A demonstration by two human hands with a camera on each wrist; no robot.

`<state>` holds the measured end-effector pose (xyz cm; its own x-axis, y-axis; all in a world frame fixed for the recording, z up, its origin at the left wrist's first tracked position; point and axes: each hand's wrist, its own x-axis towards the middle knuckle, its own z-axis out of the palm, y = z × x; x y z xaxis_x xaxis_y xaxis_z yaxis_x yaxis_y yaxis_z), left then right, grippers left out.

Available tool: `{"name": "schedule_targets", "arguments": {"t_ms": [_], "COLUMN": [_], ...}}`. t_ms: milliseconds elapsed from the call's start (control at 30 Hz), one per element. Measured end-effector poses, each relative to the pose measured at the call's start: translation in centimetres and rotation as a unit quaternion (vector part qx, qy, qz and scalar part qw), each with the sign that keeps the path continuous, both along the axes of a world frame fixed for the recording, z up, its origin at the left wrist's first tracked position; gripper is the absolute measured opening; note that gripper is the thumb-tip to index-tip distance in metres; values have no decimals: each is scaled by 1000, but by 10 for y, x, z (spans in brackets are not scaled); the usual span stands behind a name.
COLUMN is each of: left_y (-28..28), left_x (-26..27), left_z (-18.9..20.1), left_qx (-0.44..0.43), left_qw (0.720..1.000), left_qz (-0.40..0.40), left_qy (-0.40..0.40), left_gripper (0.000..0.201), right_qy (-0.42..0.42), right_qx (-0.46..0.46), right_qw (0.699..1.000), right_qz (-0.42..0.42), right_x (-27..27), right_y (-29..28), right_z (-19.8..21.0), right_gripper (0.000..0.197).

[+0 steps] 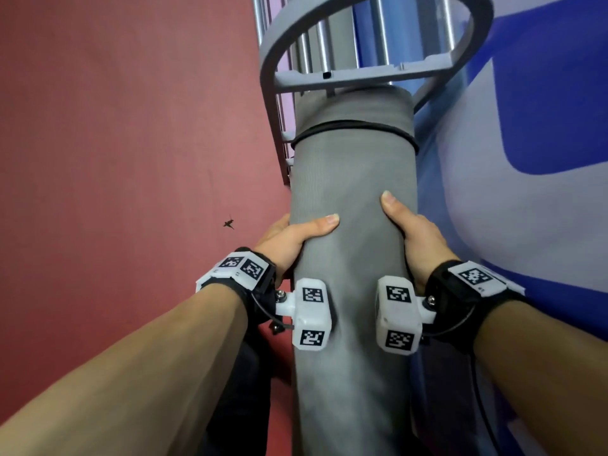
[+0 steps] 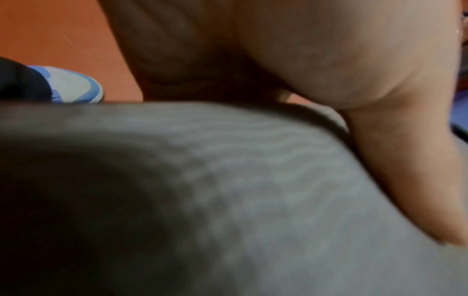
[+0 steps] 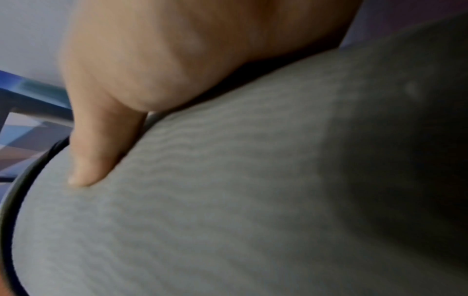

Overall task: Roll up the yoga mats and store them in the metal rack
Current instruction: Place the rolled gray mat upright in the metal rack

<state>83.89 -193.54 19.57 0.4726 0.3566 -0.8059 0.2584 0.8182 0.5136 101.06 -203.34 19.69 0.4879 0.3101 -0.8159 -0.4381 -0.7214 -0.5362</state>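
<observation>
We hold the rolled grey yoga mat point(image 1: 353, 225) in both hands, running up the centre of the head view: our left hand point(image 1: 289, 240) wraps its left side with the thumb laid across the front, and our right hand point(image 1: 413, 232) clasps the right side, thumb pointing up the roll. A black elastic band point(image 1: 353, 128) cinches the mat near its far end, which sits just beneath the grey ring point(image 1: 371, 60) of the metal rack point(image 1: 279, 103) at the top centre of the frame; we cannot tell whether the end touches the crossbar. We judge the step in hand to be feeding the roll into the rack. To do it well, we should keep both grips firm and even so the roll stays tight, line its end up squarely with the opening, and slide it along its own axis so the band does not snag on the frame.
</observation>
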Motion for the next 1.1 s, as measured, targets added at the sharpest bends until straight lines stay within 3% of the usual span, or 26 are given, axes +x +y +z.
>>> {"name": "schedule_targets", "arguments": {"t_ms": [200,333,400,534,667,734,834,934,1000,1100], "left_y": [23,9,-5,-7,17,27,35,17,-11,-31], "left_x": [26,23,17,22,42,52,55,27,3,-4], "left_z": [-3,-14,-15,-17,-17,-13,-14,-20,-18,-14], "left_qx": [-1,71,56,70,90,100,91,51,10,-39], "left_qw": [998,996,998,996,988,985,985,991,998,998], "left_qz": [37,59,37,53,126,140,142,120,51,45], "left_qy": [-43,-8,3,-10,-13,-10,18,11,25,-36], "left_gripper": [79,119,113,75,85,80,107,114,114,105], "right_qy": [-55,-71,-83,-106,-102,-86,-94,-138,-138,-149], "right_qx": [8,4,1,38,114,99,75,64,77,78], "right_qw": [997,996,995,991,985,984,981,981,982,982], "right_qz": [45,49,60,66,85,124,154,121,104,82], "right_x": [21,26,25,26,27,23,17,19,17,22], "right_y": [39,57,63,79,65,41,27,43,66,96], "right_z": [12,15,15,23,28,27,26,29,31,35], "right_gripper": [114,113,107,101,64,74,88,86,82,98]}}
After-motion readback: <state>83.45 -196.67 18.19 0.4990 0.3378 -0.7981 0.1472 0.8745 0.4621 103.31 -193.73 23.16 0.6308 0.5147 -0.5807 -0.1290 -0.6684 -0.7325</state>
